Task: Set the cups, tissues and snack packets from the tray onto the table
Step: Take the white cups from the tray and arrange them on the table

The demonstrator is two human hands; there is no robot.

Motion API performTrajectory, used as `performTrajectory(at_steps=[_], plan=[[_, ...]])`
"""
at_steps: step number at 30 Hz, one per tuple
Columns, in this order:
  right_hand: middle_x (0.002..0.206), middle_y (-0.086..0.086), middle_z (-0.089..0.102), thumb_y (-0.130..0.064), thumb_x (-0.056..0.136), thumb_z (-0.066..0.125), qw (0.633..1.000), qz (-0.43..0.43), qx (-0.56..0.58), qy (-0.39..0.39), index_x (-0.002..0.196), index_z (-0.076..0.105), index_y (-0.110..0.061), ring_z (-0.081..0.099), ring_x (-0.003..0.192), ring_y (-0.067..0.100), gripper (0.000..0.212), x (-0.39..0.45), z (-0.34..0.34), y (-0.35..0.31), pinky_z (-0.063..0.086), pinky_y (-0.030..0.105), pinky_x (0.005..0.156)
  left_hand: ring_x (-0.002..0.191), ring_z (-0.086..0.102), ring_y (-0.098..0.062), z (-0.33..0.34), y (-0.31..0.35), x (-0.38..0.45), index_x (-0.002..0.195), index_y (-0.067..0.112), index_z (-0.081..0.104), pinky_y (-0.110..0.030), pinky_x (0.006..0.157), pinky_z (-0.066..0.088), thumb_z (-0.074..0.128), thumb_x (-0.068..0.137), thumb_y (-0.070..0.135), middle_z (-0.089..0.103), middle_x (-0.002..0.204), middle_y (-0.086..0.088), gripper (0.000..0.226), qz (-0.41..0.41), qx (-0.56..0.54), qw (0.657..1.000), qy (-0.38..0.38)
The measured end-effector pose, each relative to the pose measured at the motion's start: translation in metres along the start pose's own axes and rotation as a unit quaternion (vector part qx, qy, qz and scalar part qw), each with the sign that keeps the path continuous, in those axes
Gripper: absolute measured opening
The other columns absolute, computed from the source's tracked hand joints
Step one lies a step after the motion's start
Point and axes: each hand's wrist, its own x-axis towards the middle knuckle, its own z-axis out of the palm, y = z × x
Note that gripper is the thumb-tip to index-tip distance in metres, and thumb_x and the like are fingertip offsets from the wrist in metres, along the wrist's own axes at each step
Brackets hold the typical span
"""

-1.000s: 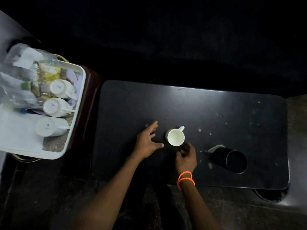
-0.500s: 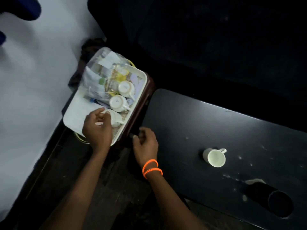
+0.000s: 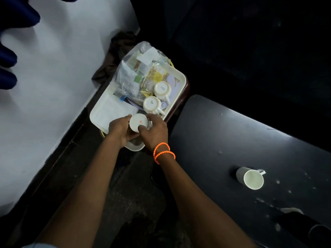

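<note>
A white tray (image 3: 100, 111) stands left of the black table (image 3: 232, 136). Over its near corner both hands hold one upturned white cup (image 3: 138, 122), base facing me: my left hand (image 3: 119, 130) grips its left side, my right hand (image 3: 155, 132), with orange bands on the wrist, its right side. Two more upturned white cups (image 3: 151, 104) (image 3: 162, 88) lie in the tray beside clear bags of snack packets (image 3: 136, 76). A folded white tissue (image 3: 114, 111) lies flat in the tray. One white cup (image 3: 251, 178) stands upright on the table.
A dark cylindrical cup (image 3: 318, 231) sits at the table's near right edge. A white wall (image 3: 53, 77) runs along the left, with a dark cloth (image 3: 116, 51) behind the tray. Dark floor lies below my arms.
I turned from the table to the tray. My left hand took hold of the nearest upturned cup, and my right hand has joined it on the cup. The table cup stays put.
</note>
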Motion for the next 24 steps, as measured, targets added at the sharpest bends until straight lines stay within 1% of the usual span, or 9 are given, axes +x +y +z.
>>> performTrajectory(at_steps=[3,6,9,11,14,17,18,21,24], plan=[[0.121,-0.002,0.067,-0.02,0.081,0.073,0.999,0.005,0.05,0.01,0.119,0.07,-0.021,0.05,0.124,0.021,0.038,-0.008,-0.006,0.003,0.045,0.041,0.107,0.082,0.076,-0.025,-0.012,-0.006,-0.01,0.102,0.006,0.071,-0.037,0.055,0.064,0.071,0.097,0.021,0.078,0.091,-0.013,0.016,-0.021,-0.075,0.994,-0.071],[0.118,-0.002,0.064,-0.022,0.082,0.071,0.995,0.022,0.1,0.014,0.108,0.07,-0.031,0.048,0.121,0.014,0.027,-0.021,-0.019,0.01,0.046,0.042,0.107,0.095,0.08,-0.025,-0.024,-0.013,-0.019,0.114,0.002,0.073,-0.038,0.074,0.067,0.076,0.091,0.018,0.08,0.108,-0.018,0.028,-0.005,-0.142,0.978,-0.151],[0.109,0.003,0.067,-0.018,0.084,0.067,0.986,0.027,0.165,0.021,0.103,0.071,-0.028,0.057,0.111,0.019,0.023,-0.042,-0.036,0.022,0.052,0.043,0.099,0.117,0.073,-0.027,-0.026,-0.024,-0.026,0.123,0.004,0.073,-0.04,0.1,0.06,0.074,0.088,0.016,0.073,0.129,-0.02,0.037,0.008,-0.119,0.963,-0.243],[0.108,0.006,0.071,-0.013,0.084,0.064,0.975,0.024,0.217,0.035,0.106,0.071,-0.021,0.062,0.111,0.027,0.024,-0.053,-0.047,0.032,0.054,0.047,0.097,0.128,0.066,-0.028,-0.019,-0.032,-0.033,0.128,0.003,0.071,-0.038,0.111,0.053,0.074,0.086,0.012,0.069,0.137,-0.02,0.043,0.023,-0.073,0.955,-0.285],[0.116,0.0,0.073,-0.013,0.081,0.065,0.971,0.027,0.233,0.054,0.114,0.068,-0.019,0.066,0.114,0.023,0.034,-0.064,-0.071,0.057,0.055,0.046,0.1,0.127,0.066,-0.029,0.008,-0.05,-0.049,0.13,0.003,0.067,-0.033,0.101,0.059,0.081,0.072,0.002,0.072,0.131,-0.018,0.06,0.051,-0.017,0.955,-0.293],[0.121,-0.008,0.071,-0.013,0.076,0.074,0.978,0.011,0.195,0.07,0.121,0.062,-0.029,0.068,0.114,0.01,0.049,-0.078,-0.101,0.09,0.056,0.026,0.092,0.11,0.071,-0.019,0.045,-0.078,-0.069,0.122,0.012,0.066,-0.031,0.089,0.061,0.091,0.052,-0.002,0.078,0.114,-0.006,0.075,0.115,0.087,0.946,-0.29],[0.122,-0.008,0.071,-0.011,0.075,0.077,0.979,0.016,0.186,0.079,0.123,0.06,-0.031,0.068,0.113,0.01,0.055,-0.083,-0.11,0.102,0.057,0.026,0.09,0.107,0.07,-0.016,0.059,-0.09,-0.076,0.121,0.013,0.064,-0.031,0.09,0.06,0.09,0.05,-0.001,0.076,0.113,-0.003,0.077,0.138,0.123,0.942,-0.282],[0.124,0.003,0.07,-0.002,0.073,0.08,0.97,0.053,0.184,0.148,0.126,0.057,-0.026,0.07,0.113,0.021,0.062,-0.094,-0.13,0.139,0.06,0.042,0.093,0.107,0.068,-0.016,0.099,-0.133,-0.091,0.122,0.011,0.056,-0.035,0.094,0.057,0.09,0.049,0.005,0.07,0.121,-0.009,0.08,0.195,0.194,0.92,-0.279],[0.125,-0.001,0.062,-0.006,0.07,0.083,0.955,0.092,0.14,0.246,0.125,0.061,-0.031,0.07,0.105,0.015,0.064,-0.103,-0.144,0.169,0.061,0.041,0.088,0.11,0.066,-0.018,0.132,-0.175,-0.096,0.121,0.012,0.056,-0.04,0.097,0.057,0.091,0.058,0.006,0.066,0.125,-0.007,0.073,0.259,0.263,0.888,-0.274]])
